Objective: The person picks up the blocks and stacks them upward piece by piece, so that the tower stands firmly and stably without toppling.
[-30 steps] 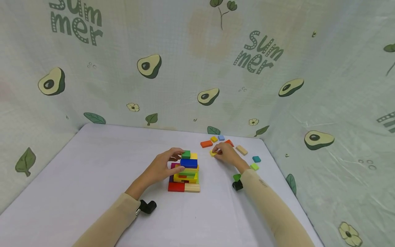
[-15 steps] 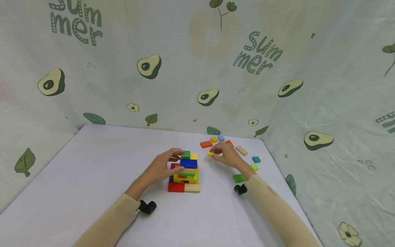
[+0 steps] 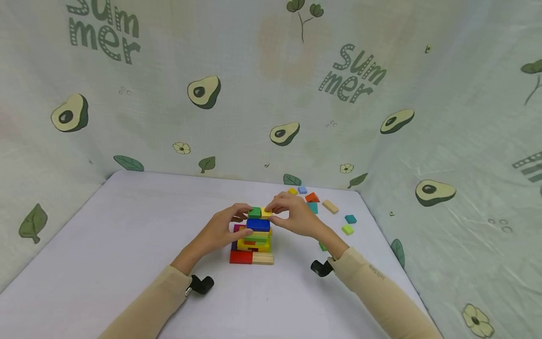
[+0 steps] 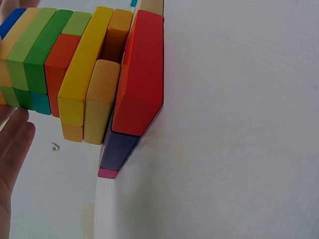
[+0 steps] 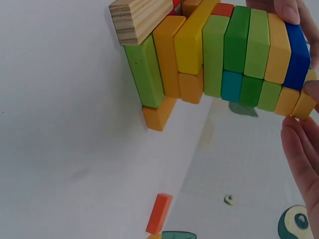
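Note:
A layered tower of coloured wooden blocks [image 3: 256, 238] stands on the table, with red and plain wood blocks in its front base row. Around its upper part my left hand [image 3: 218, 230] holds on, thumb on the near side and fingers behind. A blue block [image 3: 258, 225] lies near the top, below a green block [image 3: 254, 213]. Beside that green one, my right hand [image 3: 294, 217] pinches a yellow block [image 3: 266, 214] at the tower's top right. The right wrist view shows the tower sideways, with right-hand fingertips [image 5: 290, 127] against its top end.
Loose blocks lie right of the tower: an orange-red one [image 3: 312, 197], a plain wood one [image 3: 330, 206], a teal one [image 3: 350, 219] and a light green one [image 3: 347, 230], among several. A printed cloth backdrop [image 3: 237, 141] rises behind the white table [image 3: 169, 202].
My right hand has carried the yellow block leftward from among the loose pieces to the tower's top. The left hand stays at the tower.

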Tool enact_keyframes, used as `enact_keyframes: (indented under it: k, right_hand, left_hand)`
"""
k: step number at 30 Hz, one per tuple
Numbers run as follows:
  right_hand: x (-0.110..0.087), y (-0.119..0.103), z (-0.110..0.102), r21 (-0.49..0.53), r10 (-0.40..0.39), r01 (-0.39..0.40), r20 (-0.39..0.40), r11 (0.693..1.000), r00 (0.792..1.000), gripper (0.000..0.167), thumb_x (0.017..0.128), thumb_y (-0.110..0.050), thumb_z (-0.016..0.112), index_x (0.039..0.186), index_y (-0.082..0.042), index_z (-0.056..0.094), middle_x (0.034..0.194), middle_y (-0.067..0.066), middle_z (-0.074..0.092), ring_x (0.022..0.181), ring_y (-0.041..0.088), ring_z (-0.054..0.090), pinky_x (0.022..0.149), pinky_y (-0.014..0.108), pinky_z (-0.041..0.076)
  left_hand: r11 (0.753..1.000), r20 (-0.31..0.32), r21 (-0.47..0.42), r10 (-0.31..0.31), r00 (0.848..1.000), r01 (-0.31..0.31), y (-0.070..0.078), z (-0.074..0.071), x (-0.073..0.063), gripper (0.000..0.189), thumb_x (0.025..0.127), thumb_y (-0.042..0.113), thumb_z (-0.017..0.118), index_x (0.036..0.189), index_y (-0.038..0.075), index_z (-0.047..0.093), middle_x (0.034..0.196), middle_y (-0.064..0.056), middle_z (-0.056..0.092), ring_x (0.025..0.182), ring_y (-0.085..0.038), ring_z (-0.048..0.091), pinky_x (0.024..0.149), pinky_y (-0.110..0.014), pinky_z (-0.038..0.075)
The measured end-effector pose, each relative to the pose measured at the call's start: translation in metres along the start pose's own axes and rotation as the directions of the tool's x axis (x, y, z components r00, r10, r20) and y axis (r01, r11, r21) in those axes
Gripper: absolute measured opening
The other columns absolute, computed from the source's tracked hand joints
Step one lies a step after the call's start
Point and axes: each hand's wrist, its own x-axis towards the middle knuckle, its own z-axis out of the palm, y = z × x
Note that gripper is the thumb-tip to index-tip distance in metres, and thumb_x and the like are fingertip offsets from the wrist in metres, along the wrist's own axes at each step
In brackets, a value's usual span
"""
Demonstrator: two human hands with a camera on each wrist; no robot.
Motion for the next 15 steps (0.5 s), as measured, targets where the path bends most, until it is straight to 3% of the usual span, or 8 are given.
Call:
enact_keyframes:
  k: [4, 10, 15]
  right_hand:
    - [-0.0011, -0.0021, 0.0034, 0.006, 0.025, -0.025, -0.009, 1.0, 1.0, 0.02, 0.095, -0.011, 0.082, 0.114, -0.013, 0.078, 0.108, -0.001, 0.068, 0.102, 0.014, 0.071, 0.091, 0.038, 0.064]
    - [0.0, -0.0008, 0.0045, 0.011, 0.04, -0.04, -0.011, 0.999, 0.999, 0.02, 0.095, -0.012, 0.082, 0.115, -0.013, 0.078, 0.108, -0.001, 0.068, 0.102, 0.013, 0.071, 0.092, 0.032, 0.063]
    - [0.0012, 0.0021, 0.004, 0.02, 0.031, -0.031, 0.002, 0.999, 1.0, 0.021, 0.096, -0.015, 0.081, 0.117, -0.012, 0.077, 0.111, 0.001, 0.068, 0.104, 0.021, 0.073, 0.092, 0.032, 0.062]
  left_hand:
    - [1.0, 0.003, 0.011, 0.014, 1.0, -0.014, 0.0006, 0.0006, 0.0005, 0.064, 0.095, 0.038, 0.081, 0.15, 0.023, 0.053, 0.137, -0.005, 0.068, 0.123, -0.027, 0.068, 0.099, -0.049, 0.06]
    - [1.0, 0.006, 0.016, 0.011, 1.0, -0.011, -0.0006, 0.0004, 0.0006, 0.063, 0.095, 0.039, 0.08, 0.15, 0.024, 0.054, 0.138, -0.004, 0.068, 0.124, -0.027, 0.068, 0.099, -0.051, 0.06]
    - [1.0, 0.008, 0.009, -0.012, 1.0, 0.012, -0.0019, 0.0005, 0.0003, 0.063, 0.095, 0.038, 0.081, 0.15, 0.024, 0.054, 0.138, -0.005, 0.068, 0.124, -0.028, 0.067, 0.098, -0.052, 0.06]
